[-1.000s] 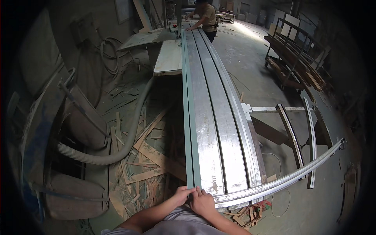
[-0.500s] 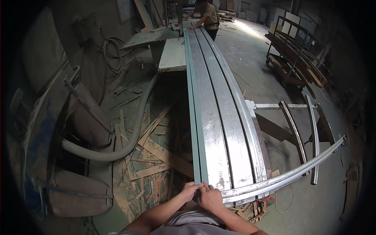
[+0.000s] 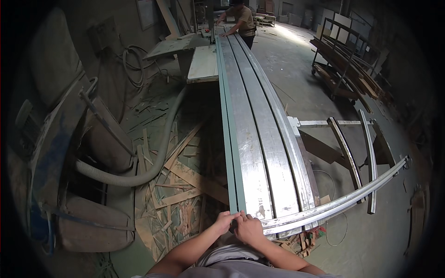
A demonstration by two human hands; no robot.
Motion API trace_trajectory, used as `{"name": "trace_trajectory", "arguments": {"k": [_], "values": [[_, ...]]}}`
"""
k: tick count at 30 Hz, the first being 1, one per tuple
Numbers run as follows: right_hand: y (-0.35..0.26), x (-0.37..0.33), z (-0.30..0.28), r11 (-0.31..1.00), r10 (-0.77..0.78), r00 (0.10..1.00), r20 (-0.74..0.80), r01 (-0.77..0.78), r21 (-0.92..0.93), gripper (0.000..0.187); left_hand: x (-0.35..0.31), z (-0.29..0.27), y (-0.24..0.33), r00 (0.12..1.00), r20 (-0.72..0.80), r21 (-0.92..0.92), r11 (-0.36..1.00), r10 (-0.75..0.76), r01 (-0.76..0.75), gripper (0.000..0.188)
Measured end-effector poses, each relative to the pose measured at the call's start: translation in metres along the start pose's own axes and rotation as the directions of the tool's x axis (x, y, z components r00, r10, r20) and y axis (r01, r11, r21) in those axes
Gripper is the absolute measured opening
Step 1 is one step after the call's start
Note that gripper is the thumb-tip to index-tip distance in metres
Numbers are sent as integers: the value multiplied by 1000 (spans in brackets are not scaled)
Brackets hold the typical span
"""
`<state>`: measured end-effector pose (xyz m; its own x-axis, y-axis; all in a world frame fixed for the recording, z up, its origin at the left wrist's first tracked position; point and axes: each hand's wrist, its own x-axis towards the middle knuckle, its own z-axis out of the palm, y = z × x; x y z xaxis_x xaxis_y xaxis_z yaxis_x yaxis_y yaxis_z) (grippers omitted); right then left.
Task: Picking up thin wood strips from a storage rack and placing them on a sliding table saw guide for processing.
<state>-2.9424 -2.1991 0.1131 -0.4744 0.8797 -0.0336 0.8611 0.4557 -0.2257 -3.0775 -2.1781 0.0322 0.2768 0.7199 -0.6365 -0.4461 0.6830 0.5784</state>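
Observation:
Two long, narrow, pale green strips lie side by side along the left edge of the metal sliding table (image 3: 259, 162), a thin dark gap between the left strip (image 3: 231, 176) and the right strip (image 3: 238, 176). At their near end my left hand (image 3: 225, 222) pinches the left strip. Close against it, my right hand (image 3: 249, 229) is closed around the end of the right strip, its fingertips partly hidden. Far off, a co-worker (image 3: 243, 21) bends over the other end of the strips with a hand on or beside them.
A long curved-looking metal fence (image 3: 333, 204) crosses the table's near end to the right. Wood offcuts (image 3: 185, 180) litter the floor at left, beside a thick hose (image 3: 125, 180) and dust bags (image 3: 97, 227). A cart of boards (image 3: 338, 69) stands at the far right.
The view has shifted slightly. Both hands keep their hold on the strip ends, and the strips show no clear movement along the table.

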Motion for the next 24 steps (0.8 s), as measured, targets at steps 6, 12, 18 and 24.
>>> {"name": "trace_trajectory", "arguments": {"k": [6,12,18,24], "values": [[-9,-27,4,1000,4,1000,-8,-4,-8,51,-22,5,-17,1000,-20,13,1000,1,-1,15],[-19,-52,9,1000,1,1000,-10,-1,2,52,-36,-1,-41,1000,-31,10,1000,-6,6,12],[-27,-75,11,1000,7,1000,-14,-7,-3,49,-52,0,-59,1000,-15,55,998,25,-24,15],[-40,-96,14,1000,6,1000,-6,-6,5,47,-70,-4,-77,999,-19,16,999,35,-34,15]]}}
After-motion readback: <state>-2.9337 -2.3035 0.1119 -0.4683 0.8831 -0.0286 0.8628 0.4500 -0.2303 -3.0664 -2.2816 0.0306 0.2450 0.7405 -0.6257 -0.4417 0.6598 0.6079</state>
